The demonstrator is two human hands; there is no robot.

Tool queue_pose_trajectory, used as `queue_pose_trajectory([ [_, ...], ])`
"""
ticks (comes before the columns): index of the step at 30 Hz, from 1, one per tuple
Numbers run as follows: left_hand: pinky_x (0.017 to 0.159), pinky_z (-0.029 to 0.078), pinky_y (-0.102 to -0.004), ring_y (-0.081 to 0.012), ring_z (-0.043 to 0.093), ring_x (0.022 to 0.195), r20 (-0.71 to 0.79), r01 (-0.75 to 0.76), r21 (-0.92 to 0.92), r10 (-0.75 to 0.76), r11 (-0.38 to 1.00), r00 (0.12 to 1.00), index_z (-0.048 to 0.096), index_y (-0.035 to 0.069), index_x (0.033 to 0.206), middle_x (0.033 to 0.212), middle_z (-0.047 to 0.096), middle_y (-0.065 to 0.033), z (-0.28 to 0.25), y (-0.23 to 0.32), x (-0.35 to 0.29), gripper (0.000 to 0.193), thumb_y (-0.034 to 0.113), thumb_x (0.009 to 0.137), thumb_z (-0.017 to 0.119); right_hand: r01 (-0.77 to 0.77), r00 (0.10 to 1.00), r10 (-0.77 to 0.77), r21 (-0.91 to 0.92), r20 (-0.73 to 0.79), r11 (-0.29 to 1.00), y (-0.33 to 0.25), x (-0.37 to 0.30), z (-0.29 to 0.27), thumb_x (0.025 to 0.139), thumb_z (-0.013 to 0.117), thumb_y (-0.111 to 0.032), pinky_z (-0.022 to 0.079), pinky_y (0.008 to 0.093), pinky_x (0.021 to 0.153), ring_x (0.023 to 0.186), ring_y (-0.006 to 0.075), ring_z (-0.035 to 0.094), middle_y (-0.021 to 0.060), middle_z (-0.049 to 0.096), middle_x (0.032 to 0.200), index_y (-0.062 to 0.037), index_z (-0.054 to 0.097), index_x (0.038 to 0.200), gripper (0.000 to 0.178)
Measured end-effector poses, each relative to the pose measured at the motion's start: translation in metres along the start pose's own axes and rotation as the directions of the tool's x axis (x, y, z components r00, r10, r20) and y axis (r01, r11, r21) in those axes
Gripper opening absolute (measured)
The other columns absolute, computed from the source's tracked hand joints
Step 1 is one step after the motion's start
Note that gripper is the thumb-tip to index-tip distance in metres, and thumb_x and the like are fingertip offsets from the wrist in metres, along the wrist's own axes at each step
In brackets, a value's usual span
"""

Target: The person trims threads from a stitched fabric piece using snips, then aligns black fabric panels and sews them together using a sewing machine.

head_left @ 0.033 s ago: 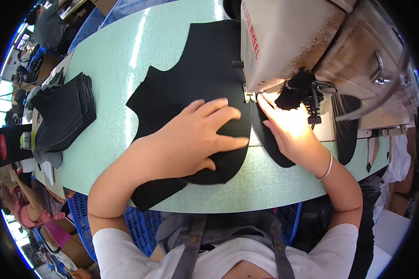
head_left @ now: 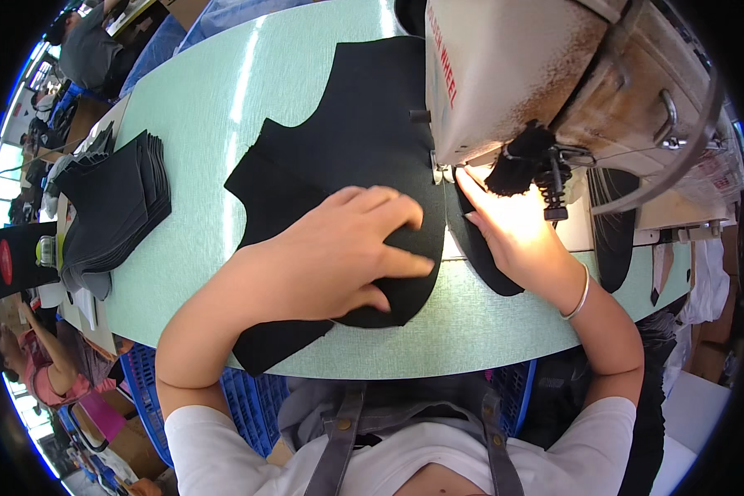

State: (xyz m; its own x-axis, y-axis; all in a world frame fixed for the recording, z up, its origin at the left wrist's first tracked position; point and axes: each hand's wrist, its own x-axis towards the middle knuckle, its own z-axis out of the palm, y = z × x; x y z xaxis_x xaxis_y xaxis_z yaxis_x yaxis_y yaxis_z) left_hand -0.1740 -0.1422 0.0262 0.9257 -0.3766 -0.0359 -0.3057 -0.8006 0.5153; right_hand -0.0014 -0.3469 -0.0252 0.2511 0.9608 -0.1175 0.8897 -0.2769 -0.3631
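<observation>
A large black fabric piece [head_left: 364,124], with curved cut-outs on its left side, lies flat left of the sewing machine's presser foot [head_left: 441,169]. Over its lower part my left hand [head_left: 339,256] is spread, palm down and slightly blurred, its fingers apart. My right hand [head_left: 512,227] has its fingertips close beside the presser foot, the index finger stretched forward. Thumb and fingers grip a narrow black fabric piece [head_left: 492,273] with a rounded end. Strong lamp light washes out part of this hand. Another black fabric corner [head_left: 277,343] shows beneath my left forearm.
The sewing machine [head_left: 521,83] fills the upper right. A stack of cut black pieces [head_left: 120,202] sits at the left of the pale green table [head_left: 190,107]. Further black pieces [head_left: 616,248] lie right of the machine. A blue crate [head_left: 252,405] stands below the table edge.
My left hand has shifted slightly left, its fingertips drawing back from the presser foot. My right hand and the fabric stay nearly in place.
</observation>
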Motion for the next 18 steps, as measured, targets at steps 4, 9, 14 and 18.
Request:
queue_pose_trajectory([
  [4, 0.098, 0.038, -0.0426, -0.0289, 0.054, 0.102, 0.237, -0.108, -0.116, 0.133, 0.987, 0.962, 0.069, 0.014, 0.113, 0.109, 0.059, -0.0069, -0.017, 0.001, -0.006, 0.049, 0.034, 0.070, 0.079, 0.234, 0.954, -0.240, -0.055, -0.179, 0.971, -0.017, -0.014, -0.014, 0.081, 0.071, -0.016, 0.049, 0.0397, 0.089, 0.103, 0.0317, 0.063, 0.0122, 0.061, 0.122, -0.0042, 0.056, 0.130, 0.053],
  [9, 0.088, 0.040, -0.0361, -0.0215, 0.055, 0.091, 0.210, -0.085, -0.126, 0.111, 0.988, 0.971, 0.074, 0.012, 0.097, 0.092, 0.064, 0.0025, -0.002, 0.004, -0.010, 0.026, 0.020, 0.073, 0.076, 0.180, 0.972, -0.189, -0.076, -0.136, 0.981, -0.016, -0.017, -0.021, 0.080, 0.071, -0.017, 0.051, 0.0365, 0.085, 0.105, 0.0287, 0.062, 0.0077, 0.061, 0.124, -0.0088, 0.062, 0.120, 0.041],
  [14, 0.079, 0.039, -0.0354, -0.0199, 0.052, 0.081, 0.124, -0.084, -0.099, 0.096, 0.992, 0.988, 0.073, 0.012, 0.090, 0.083, 0.061, 0.0042, 0.001, 0.009, -0.003, 0.015, 0.013, 0.075, 0.073, 0.150, 0.976, -0.158, -0.068, -0.150, 0.986, -0.010, -0.016, -0.022, 0.083, 0.069, -0.012, 0.050, 0.0368, 0.089, 0.106, 0.0289, 0.062, 0.0083, 0.063, 0.122, -0.0091, 0.062, 0.121, 0.039],
  [18, 0.078, 0.039, -0.0346, -0.0206, 0.052, 0.081, 0.048, -0.031, -0.008, 0.032, 0.999, 0.998, 0.071, 0.011, 0.084, 0.078, 0.057, 0.0014, 0.006, 0.016, 0.001, 0.009, 0.013, 0.076, 0.073, 0.165, 0.973, -0.171, -0.052, -0.152, 0.985, -0.003, -0.013, -0.021, 0.085, 0.067, -0.011, 0.049, 0.0355, 0.093, 0.111, 0.0289, 0.062, 0.0096, 0.062, 0.126, -0.0099, 0.062, 0.124, 0.040],
])
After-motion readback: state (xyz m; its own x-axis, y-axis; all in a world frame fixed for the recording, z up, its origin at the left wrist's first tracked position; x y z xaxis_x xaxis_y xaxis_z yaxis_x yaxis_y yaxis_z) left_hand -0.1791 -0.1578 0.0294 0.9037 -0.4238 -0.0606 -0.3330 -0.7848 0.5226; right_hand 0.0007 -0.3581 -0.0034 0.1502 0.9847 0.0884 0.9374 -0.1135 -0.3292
